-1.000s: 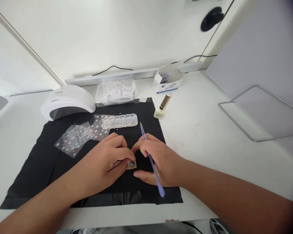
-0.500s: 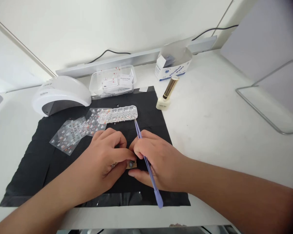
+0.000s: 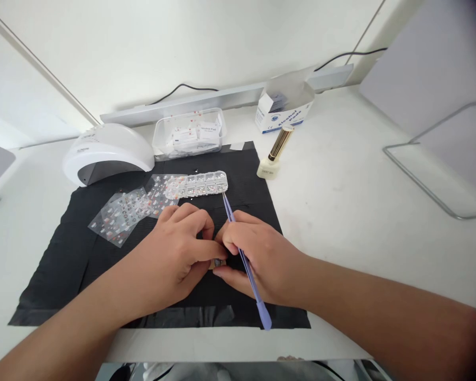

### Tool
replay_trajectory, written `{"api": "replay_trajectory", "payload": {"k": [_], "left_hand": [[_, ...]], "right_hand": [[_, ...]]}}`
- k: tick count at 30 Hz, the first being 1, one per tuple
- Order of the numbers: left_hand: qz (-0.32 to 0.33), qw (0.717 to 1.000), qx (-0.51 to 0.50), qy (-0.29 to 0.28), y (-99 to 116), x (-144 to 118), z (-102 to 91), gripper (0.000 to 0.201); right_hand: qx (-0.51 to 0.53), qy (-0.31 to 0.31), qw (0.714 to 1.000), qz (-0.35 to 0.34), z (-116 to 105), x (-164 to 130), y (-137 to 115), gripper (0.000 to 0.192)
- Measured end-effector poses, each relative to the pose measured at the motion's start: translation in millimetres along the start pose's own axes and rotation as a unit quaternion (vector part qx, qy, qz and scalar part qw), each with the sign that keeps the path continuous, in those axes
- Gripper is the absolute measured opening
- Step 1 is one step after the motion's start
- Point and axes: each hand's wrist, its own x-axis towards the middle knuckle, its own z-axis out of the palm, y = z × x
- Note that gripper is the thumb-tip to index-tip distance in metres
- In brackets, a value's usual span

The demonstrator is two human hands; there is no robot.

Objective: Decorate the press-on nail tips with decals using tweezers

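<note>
My right hand [image 3: 262, 259] is closed around purple tweezers [image 3: 246, 260], whose thin tips point away from me near the gem case and whose broad end points toward me. Its thumb and fingers also touch a small tan piece with a shiny dark grey top [image 3: 218, 262]. From the other side, my left hand [image 3: 178, 251] pinches at this same piece with curled fingers. Most of the piece is hidden between the hands. Beyond them lies a clear compartment case [image 3: 204, 183] of tiny sparkling gems, with patterned sticker sheets [image 3: 119, 214] to its left.
A black mat [image 3: 63, 264] covers part of the white table. Along the back stand a white nail lamp [image 3: 111, 145], a clear plastic tub [image 3: 188, 151] with packets, and an alcohol pads box [image 3: 287, 119]. A gold-capped bottle [image 3: 270, 166] stands at the mat's right edge.
The whole view has shifted slightly, with the mat and items appearing a little further right. Both hands keep their hold, and less of the small dark grey piece shows between the fingers.
</note>
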Motion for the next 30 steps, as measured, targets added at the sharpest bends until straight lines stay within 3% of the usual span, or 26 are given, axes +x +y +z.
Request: {"api": "replay_trajectory", "payload": {"k": [9, 11, 14, 16, 19, 24, 27, 30], "left_hand": [[0.010, 1.000, -0.019, -0.001, -1.0, -4.5, -5.1, 0.034], [0.005, 0.998, -0.046, 0.044, -3.3, -12.8, -14.7, 0.040], [-0.025, 0.982, -0.080, 0.170, -11.8, -27.9, -33.3, 0.041], [-0.043, 0.966, -0.086, 0.240, -22.5, -35.3, -43.6, 0.039], [-0.079, 0.964, -0.052, 0.249, -46.4, -38.5, -49.0, 0.031], [-0.154, 0.941, -0.009, 0.300, -90.9, -33.6, -34.8, 0.023], [-0.159, 0.944, 0.012, 0.288, -107.4, -34.1, -26.5, 0.024], [-0.159, 0.951, 0.026, 0.265, -114.8, -37.4, -23.3, 0.026]], "right_hand": [[0.018, 0.000, 1.000, 0.003, -2.2, -3.0, 2.3, 0.042], [0.036, 0.013, 0.999, 0.001, -4.2, -4.3, 4.4, 0.040], [0.047, 0.048, 0.998, -0.002, -9.0, -6.0, 8.6, 0.029], [0.056, 0.069, 0.996, -0.009, -13.0, -7.4, 11.9, 0.020], [0.070, 0.089, 0.993, -0.024, -18.6, -10.0, 16.3, 0.010], [0.085, 0.111, 0.988, -0.061, -22.9, -12.6, 20.9, 0.037], [0.108, 0.141, 0.981, -0.083, -21.6, -12.6, 23.5, 0.045], [0.135, 0.177, 0.973, -0.060, -18.4, -11.6, 26.6, 0.047]]}}
